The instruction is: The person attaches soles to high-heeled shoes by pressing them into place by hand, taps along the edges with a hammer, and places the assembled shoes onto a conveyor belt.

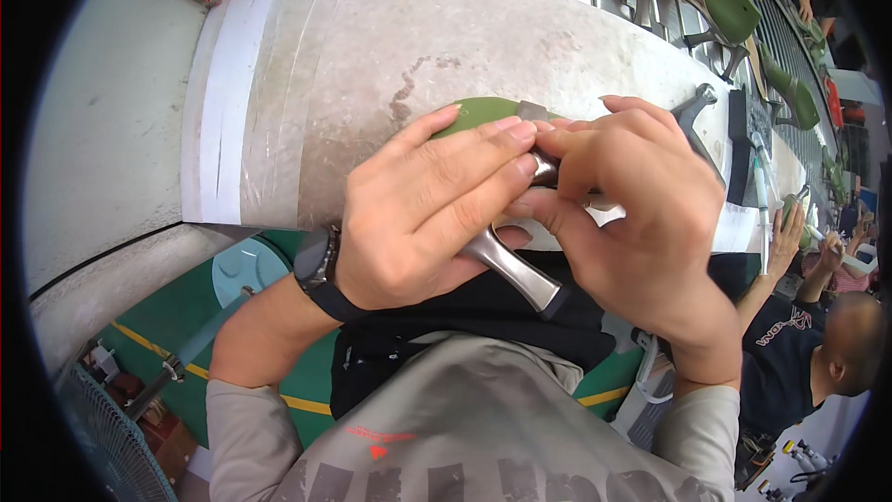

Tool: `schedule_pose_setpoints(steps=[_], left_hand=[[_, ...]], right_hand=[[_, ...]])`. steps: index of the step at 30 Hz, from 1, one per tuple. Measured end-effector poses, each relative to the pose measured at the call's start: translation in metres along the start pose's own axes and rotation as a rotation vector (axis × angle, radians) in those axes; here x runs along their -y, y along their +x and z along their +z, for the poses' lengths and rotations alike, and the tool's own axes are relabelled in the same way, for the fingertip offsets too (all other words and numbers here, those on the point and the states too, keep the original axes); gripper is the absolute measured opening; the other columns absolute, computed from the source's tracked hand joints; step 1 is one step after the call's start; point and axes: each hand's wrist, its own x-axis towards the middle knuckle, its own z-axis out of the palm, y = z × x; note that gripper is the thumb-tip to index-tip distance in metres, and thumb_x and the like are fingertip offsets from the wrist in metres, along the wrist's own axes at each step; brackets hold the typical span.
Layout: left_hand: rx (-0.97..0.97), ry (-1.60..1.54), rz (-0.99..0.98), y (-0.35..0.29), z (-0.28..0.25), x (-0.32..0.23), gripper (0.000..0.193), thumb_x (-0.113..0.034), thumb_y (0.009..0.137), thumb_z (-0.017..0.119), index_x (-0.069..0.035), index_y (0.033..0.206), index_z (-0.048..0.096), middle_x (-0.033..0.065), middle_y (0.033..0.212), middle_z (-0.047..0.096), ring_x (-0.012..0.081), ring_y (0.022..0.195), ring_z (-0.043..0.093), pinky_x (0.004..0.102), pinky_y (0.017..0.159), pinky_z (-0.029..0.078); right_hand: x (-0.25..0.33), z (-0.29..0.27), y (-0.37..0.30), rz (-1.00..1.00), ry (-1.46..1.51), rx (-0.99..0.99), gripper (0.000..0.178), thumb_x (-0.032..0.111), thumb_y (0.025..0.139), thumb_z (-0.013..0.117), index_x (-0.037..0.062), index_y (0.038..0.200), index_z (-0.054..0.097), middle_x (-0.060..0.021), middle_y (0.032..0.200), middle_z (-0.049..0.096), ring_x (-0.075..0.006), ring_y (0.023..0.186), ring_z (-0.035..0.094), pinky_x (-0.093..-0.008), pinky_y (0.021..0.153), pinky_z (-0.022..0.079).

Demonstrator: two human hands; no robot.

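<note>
1. Holding the green shoe form [478,112] with its metallic heel [516,270] is the left hand [437,214]; its fingers lie together over the form, and it wears a dark watch [319,270] at the wrist.
2. The right hand [641,195] is narrow, with thumb and fingers bent close to the left fingertips; what lies between them is hidden, so I cannot tell if it grips something.
3. The form is above the near edge of the pale worktable [307,84], mostly covered by the hands; its heel is tilted, with the dark tip toward the lower right.
4. On the table, to the right of the right hand, lies a grey tool [697,116].
5. Beyond the table, at the upper right, stands another green form [729,5].
6. Farther right, a co-worker [785,372] sits in a dark shirt.
7. At the lower left are a pale blue stool [243,270] and a fan [111,437].
</note>
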Motion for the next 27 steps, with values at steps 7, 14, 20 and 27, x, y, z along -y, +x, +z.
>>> schedule_pose_setpoints(steps=[7, 14, 20, 27], left_hand=[[-0.233, 0.092, -0.131, -0.005, 0.022, -0.015, 0.074, -0.013, 0.066, 0.094, 0.002, 0.134, 0.068, 0.0215, 0.135, 0.071, 0.0362, 0.122, 0.072, 0.0506, 0.104, 0.056], [0.109, 0.005, -0.220, 0.018, 0.017, -0.025, 0.092, -0.013, 0.070, 0.088, 0.000, 0.154, 0.053, 0.0237, 0.160, 0.052, 0.0397, 0.146, 0.053, 0.0547, 0.120, 0.041], [0.179, 0.103, -0.189, 0.012, 0.024, -0.023, 0.092, -0.010, 0.071, 0.087, -0.001, 0.156, 0.052, 0.0232, 0.159, 0.053, 0.0388, 0.147, 0.054, 0.0572, 0.120, 0.039], [0.210, 0.181, -0.115, 0.012, 0.030, -0.019, 0.090, -0.007, 0.072, 0.086, 0.001, 0.155, 0.052, 0.0267, 0.157, 0.054, 0.0396, 0.146, 0.055, 0.0577, 0.121, 0.038]], right_hand=[[-0.014, -0.011, 0.029, 0.071, 0.027, 0.136, 0.034, 0.012, 0.069, 0.093, 0.0033, 0.094, 0.070, -0.0121, 0.089, 0.074, -0.0293, 0.084, 0.075, -0.0355, 0.075, 0.058], [-0.071, 0.005, -0.023, -0.227, -0.207, -0.054, 0.068, 0.050, 0.077, 0.083, 0.0041, 0.128, 0.074, -0.0119, 0.136, 0.072, -0.0343, 0.128, 0.066, -0.0572, 0.115, 0.044], [-0.076, 0.018, -0.030, -0.295, -0.232, -0.132, 0.069, 0.052, 0.076, 0.083, 0.0054, 0.126, 0.074, -0.0093, 0.125, 0.076, -0.0342, 0.125, 0.067, -0.0560, 0.112, 0.046], [-0.112, 0.045, -0.031, -0.536, -0.252, -0.463, 0.058, 0.045, 0.079, 0.082, 0.0000, 0.116, 0.075, -0.0090, 0.108, 0.073, -0.0257, 0.098, 0.069, -0.0587, 0.117, 0.039]])
